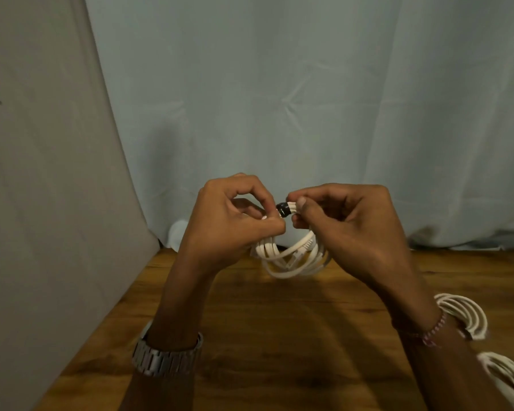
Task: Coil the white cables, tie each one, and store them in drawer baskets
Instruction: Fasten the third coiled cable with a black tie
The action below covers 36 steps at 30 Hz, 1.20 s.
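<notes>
Both hands hold a coiled white cable (291,256) up above the brown wooden bench (250,336). The left hand (235,215) and the right hand (344,221) each pinch the top of the coil, either side of a black tie (282,209) wrapped around its strands. Two more white cable coils (463,318) lie on the bench, near the right wrist.

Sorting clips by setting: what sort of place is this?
Probably a makeshift indoor workspace: a wooden table against hung cloth sheets, with coiled white cables lying on it.
</notes>
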Motion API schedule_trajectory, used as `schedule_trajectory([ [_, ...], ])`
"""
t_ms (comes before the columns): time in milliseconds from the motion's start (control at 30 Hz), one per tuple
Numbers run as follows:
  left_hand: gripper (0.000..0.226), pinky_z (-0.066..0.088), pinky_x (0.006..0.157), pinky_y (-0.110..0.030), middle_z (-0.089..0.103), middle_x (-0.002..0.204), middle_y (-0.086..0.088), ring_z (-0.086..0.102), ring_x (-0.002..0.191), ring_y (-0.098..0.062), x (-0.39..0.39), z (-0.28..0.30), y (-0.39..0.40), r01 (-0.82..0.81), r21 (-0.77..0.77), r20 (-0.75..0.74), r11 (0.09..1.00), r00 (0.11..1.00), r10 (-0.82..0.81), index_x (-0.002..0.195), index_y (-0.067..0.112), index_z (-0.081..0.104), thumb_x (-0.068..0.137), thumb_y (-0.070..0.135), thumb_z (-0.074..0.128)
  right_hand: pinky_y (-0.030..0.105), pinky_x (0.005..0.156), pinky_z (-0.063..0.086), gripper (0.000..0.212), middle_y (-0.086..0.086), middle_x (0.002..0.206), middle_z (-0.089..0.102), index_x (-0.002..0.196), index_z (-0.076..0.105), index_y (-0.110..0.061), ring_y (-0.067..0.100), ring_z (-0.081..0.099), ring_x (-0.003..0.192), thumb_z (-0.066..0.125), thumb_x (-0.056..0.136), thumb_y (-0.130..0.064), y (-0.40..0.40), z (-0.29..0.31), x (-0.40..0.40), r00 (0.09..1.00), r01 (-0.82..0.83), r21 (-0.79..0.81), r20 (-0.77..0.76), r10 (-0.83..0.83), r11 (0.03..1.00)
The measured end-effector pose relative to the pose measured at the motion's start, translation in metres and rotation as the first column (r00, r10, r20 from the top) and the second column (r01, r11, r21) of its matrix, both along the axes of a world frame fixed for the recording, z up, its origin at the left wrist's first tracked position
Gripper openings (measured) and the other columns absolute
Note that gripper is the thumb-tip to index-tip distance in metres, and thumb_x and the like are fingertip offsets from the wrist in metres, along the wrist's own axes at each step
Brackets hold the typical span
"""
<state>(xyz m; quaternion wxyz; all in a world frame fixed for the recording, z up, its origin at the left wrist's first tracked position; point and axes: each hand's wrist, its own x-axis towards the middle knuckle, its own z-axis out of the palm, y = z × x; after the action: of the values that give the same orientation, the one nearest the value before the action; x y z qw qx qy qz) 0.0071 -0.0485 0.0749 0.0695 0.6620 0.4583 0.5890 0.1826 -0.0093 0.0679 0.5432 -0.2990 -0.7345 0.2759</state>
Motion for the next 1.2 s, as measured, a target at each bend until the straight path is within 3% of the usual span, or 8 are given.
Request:
schedule_trajectory([
  [167, 0.012, 0.055, 0.063, -0.055, 0.067, 0.068, -0.016, 0.064, 0.064, -0.042, 0.0, 0.0, -0.001, 0.055, -0.019, 0.066, 0.998, 0.996, -0.054, 0.072, 0.006, 0.069, 0.061, 0.007, 0.074, 0.036, 0.076, 0.064, 0.014, -0.006, 0.081, 0.078, 0.103, 0.08, -0.018, 0.007, 0.075, 0.078, 0.069, 0.094, -0.015, -0.002, -0.001, -0.001, 1.0, -0.003, 0.008, -0.031, 0.003, 1.0],
  [333, 0.013, 0.057, 0.067, -0.056, 0.068, 0.074, -0.017, 0.063, 0.068, -0.048, -0.001, 0.0, -0.002, 0.126, -0.05, 0.198, 0.991, 0.974, -0.114, 0.069, 0.01, 0.068, 0.061, 0.005, 0.077, 0.033, 0.076, 0.064, 0.015, -0.007, 0.082, 0.078, 0.104, 0.079, -0.017, 0.006, 0.075, 0.079, 0.069, 0.094, -0.015, -0.003, -0.002, -0.004, 0.999, -0.003, 0.021, -0.051, 0.004, 1.0],
  [533, 0.023, 0.054, 0.066, -0.032, 0.067, 0.074, -0.006, 0.062, 0.066, -0.022, -0.001, 0.0, 0.0, 0.199, -0.103, 0.311, 0.975, 0.937, -0.159, 0.065, 0.002, 0.064, 0.072, -0.02, 0.071, 0.031, 0.076, 0.063, 0.014, -0.006, 0.084, 0.078, 0.104, 0.079, -0.016, 0.006, 0.075, 0.079, 0.07, 0.093, -0.014, -0.006, -0.001, -0.004, 0.997, -0.017, 0.023, -0.075, 0.018, 1.0],
  [700, 0.018, 0.053, 0.065, -0.029, 0.065, 0.075, -0.005, 0.06, 0.068, -0.024, -0.003, -0.001, 0.002, 0.213, -0.146, 0.388, 0.966, 0.911, -0.142, 0.053, 0.014, 0.065, 0.061, -0.001, 0.071, 0.033, 0.076, 0.064, 0.014, -0.008, 0.084, 0.078, 0.102, 0.08, -0.018, 0.006, 0.075, 0.081, 0.069, 0.093, -0.015, -0.009, -0.001, -0.007, 0.997, -0.019, 0.029, -0.077, 0.021, 0.999],
  [800, 0.02, 0.054, 0.067, -0.031, 0.066, 0.076, -0.005, 0.062, 0.069, -0.022, -0.004, -0.002, 0.002, 0.21, -0.149, 0.416, 0.966, 0.9, -0.131, 0.052, 0.016, 0.066, 0.061, 0.0, 0.073, 0.032, 0.077, 0.063, 0.015, -0.007, 0.087, 0.078, 0.104, 0.079, -0.016, 0.005, 0.075, 0.082, 0.069, 0.093, -0.014, -0.01, -0.001, -0.007, 0.996, -0.026, 0.029, -0.085, 0.029, 0.999],
  [933, 0.024, 0.055, 0.064, -0.031, 0.07, 0.077, -0.007, 0.067, 0.066, -0.023, -0.003, 0.0, -0.002, 0.163, -0.083, 0.356, 0.983, 0.926, -0.123, 0.069, 0.007, 0.066, 0.072, -0.014, 0.075, 0.031, 0.077, 0.063, 0.015, -0.006, 0.088, 0.079, 0.103, 0.079, -0.016, 0.005, 0.076, 0.082, 0.069, 0.094, -0.013, -0.011, 0.001, -0.005, 0.994, -0.042, 0.021, -0.104, 0.044, 0.999],
  [1033, 0.027, 0.058, 0.064, -0.031, 0.072, 0.085, -0.009, 0.072, 0.065, -0.027, -0.003, 0.004, -0.01, 0.15, -0.011, 0.248, 0.989, 0.958, -0.143, 0.092, 0.007, 0.069, 0.075, -0.011, 0.079, 0.03, 0.079, 0.063, 0.014, -0.003, 0.087, 0.079, 0.101, 0.079, -0.014, 0.008, 0.076, 0.081, 0.068, 0.094, -0.01, -0.011, 0.004, 0.0, 0.987, -0.082, -0.032, -0.139, 0.077, 0.996],
  [1200, 0.022, 0.059, 0.066, -0.027, 0.076, 0.089, -0.002, 0.075, 0.074, -0.017, -0.005, 0.01, -0.021, 0.027, 0.06, -0.125, 0.998, 0.992, -0.019, 0.099, 0.008, 0.079, 0.078, 0.001, 0.082, 0.032, 0.079, 0.063, 0.013, 0.0, 0.085, 0.079, 0.101, 0.079, -0.011, 0.011, 0.077, 0.081, 0.068, 0.094, -0.008, -0.009, 0.007, 0.004, 0.983, -0.129, -0.127, -0.15, 0.109, 0.984],
])
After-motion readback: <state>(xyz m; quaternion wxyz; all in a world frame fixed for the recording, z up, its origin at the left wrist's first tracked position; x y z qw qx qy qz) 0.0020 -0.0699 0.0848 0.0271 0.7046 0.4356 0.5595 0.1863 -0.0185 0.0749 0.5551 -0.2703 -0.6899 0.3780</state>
